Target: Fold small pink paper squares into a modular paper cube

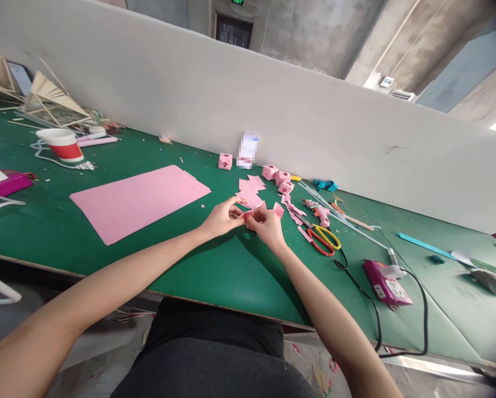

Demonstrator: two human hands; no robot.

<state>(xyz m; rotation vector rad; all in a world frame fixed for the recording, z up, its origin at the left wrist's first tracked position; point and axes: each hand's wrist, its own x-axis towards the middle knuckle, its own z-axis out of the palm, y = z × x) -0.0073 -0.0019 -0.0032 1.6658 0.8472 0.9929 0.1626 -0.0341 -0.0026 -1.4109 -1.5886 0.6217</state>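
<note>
Both hands meet over the green table, pinching a small piece of pink paper (258,208) between them. My left hand (223,217) grips its left side with thumb and fingers. On the other side, my right hand (268,224) has its fingers closed on the same paper and hides part of it. Just beyond lie loose pink paper pieces (249,194). Several folded pink paper cubes with dark red diamond marks, such as this paper cube (225,161), stand near the partition. Scissors (323,237) with red and yellow handles rest right of my right hand, among pink scraps.
Pink paper sheets (140,202) lie at left, near a red and white paper cup (61,145). A pink glue gun (318,211) and a purple power strip (386,283) with a black cord are at right. A phone (247,150) leans on the white partition (148,88).
</note>
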